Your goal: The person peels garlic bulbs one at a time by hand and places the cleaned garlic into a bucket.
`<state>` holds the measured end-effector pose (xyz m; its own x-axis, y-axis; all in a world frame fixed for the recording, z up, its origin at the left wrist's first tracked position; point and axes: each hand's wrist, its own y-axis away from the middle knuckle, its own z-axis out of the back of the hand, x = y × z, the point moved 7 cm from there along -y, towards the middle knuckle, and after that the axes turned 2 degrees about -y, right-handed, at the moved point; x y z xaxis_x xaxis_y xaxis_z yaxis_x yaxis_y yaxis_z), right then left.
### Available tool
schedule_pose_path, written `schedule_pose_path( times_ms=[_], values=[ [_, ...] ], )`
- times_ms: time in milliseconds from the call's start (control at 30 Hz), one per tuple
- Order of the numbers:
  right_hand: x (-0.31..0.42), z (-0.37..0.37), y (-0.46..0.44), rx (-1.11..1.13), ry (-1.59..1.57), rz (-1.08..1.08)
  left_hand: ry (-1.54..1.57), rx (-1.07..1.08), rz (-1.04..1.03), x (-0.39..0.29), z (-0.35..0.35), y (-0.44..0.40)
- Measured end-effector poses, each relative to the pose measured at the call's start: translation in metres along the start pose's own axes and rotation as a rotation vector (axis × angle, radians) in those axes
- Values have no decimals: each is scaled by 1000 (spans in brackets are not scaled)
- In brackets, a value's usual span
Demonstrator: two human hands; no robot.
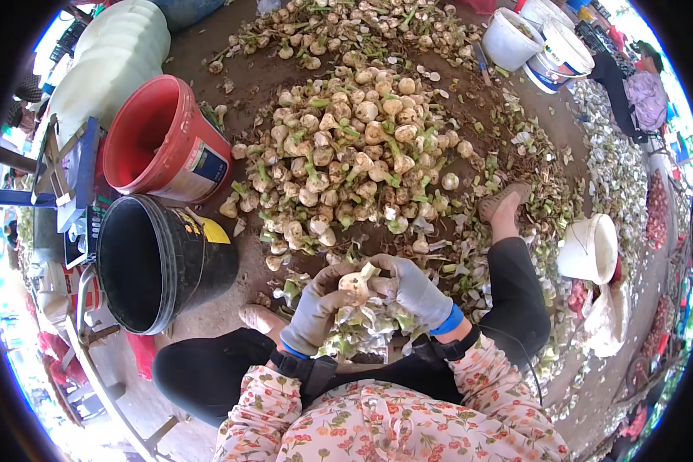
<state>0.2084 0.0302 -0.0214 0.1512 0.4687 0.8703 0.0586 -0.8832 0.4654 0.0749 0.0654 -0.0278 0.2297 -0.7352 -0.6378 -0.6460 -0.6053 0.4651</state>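
A pale bulb (354, 286) with a short green stem is held between my two gloved hands, above my lap. My left hand (316, 308) wraps its fingers round the bulb's left side. On the other side, my right hand (410, 289) has its fingers closed at the stem and the bulb's right edge. Both gloves are grey with blue cuffs. Leaf scraps and peelings (366, 329) lie just below the hands. Ahead of them rises a large heap of bulbs (346, 154) with green stems.
A black bucket (158, 262) and a red bucket (169, 142) stand at the left. White buckets are at the upper right (510, 40) and right (589, 250). A knife-like tool (482, 63) lies beyond the heap. Another person (645, 96) sits at the far right.
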Motion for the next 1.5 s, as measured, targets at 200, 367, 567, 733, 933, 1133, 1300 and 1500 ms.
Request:
schedule_pose_path(
  times_ms=[200, 367, 567, 733, 933, 1133, 1300, 1500],
  values=[
    [6, -3, 3, -82, 222, 586, 416, 114, 302, 25, 4, 1],
    [-1, 0, 0, -277, -46, 304, 1, -77, 25, 6, 6, -2],
    [11, -5, 6, -184, -118, 290, -333, -119, -182, -5, 16, 0],
    [-1, -7, 9, -69, -194, 72, -119, -79, -62, -14, 15, 3],
    [9, -28, 17, 96, -56, 184, -6, -172, -44, 8, 22, 1],
    [3, -18, 29, 7, -433, 370, -665, 57, -662, -30, -12, 24],
    [34, -48, 53, 345, -334, 130, 768, 127, 124, 15, 13, -2],
    [57, -45, 57, 444, -140, 259, 389, -233, -11, 7, 42, -6]
  ],
)
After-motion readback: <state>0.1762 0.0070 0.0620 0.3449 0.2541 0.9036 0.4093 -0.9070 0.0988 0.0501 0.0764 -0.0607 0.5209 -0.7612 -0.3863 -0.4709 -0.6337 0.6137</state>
